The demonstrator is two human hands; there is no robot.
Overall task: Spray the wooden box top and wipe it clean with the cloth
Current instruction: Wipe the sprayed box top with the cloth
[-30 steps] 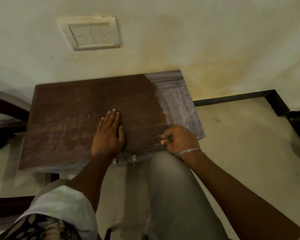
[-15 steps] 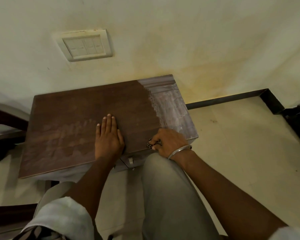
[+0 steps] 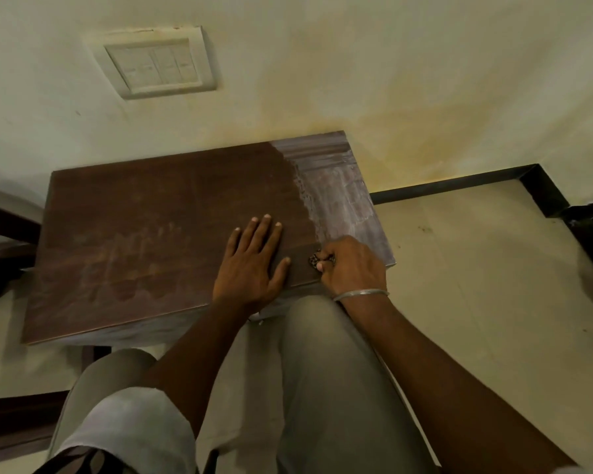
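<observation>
No lettering, label, brand, number or sign can be read anywhere in view, neither on the wall switch plate (image 3: 158,61), whose rockers are unmarked, nor on the wooden box top (image 3: 172,234).

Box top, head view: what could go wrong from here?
1. The right hand grips the cloth bunched into a small wad; so little contact may streak or miss the whitish strip at the right end of the wooden box top.
2. The wad sits near the front right corner; a stroke could slip off the edge and drop residue on the floor.
3. The left hand presses flat on the darker area and may leave prints beside the faint smears.
</observation>
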